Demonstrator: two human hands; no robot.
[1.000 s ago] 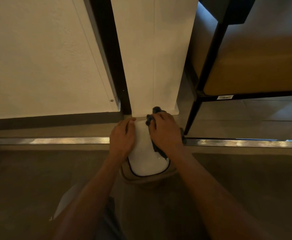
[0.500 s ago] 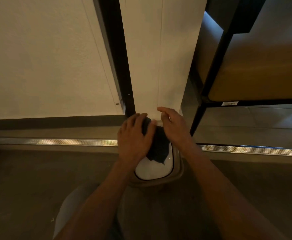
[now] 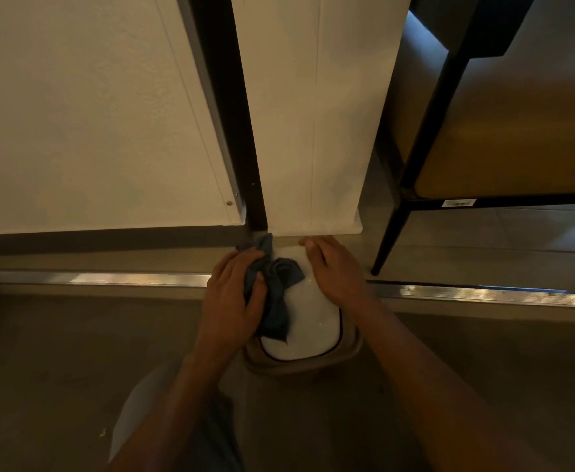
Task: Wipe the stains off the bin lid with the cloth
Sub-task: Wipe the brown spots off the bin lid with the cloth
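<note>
- Your left hand (image 3: 233, 301) gripped the blue cloth (image 3: 275, 294), fingers curled round it.
- Right hand (image 3: 335, 269) lay flat, steadying the white bin lid (image 3: 313, 332).
- Best: firm overlapping strokes.

hands: 2 (left (image 3: 231, 301), right (image 3: 338, 270)) | cloth (image 3: 275, 291): 1 | bin lid (image 3: 313, 332): 1 | chair (image 3: 504, 137): seemingly 1

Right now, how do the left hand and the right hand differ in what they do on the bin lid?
The left hand grips the dark cloth, fingers curled round it; the right hand holds nothing. The left hand sits at the left side of the bin lid; the right hand lies flat along its right side. Both are on the lid.
</note>
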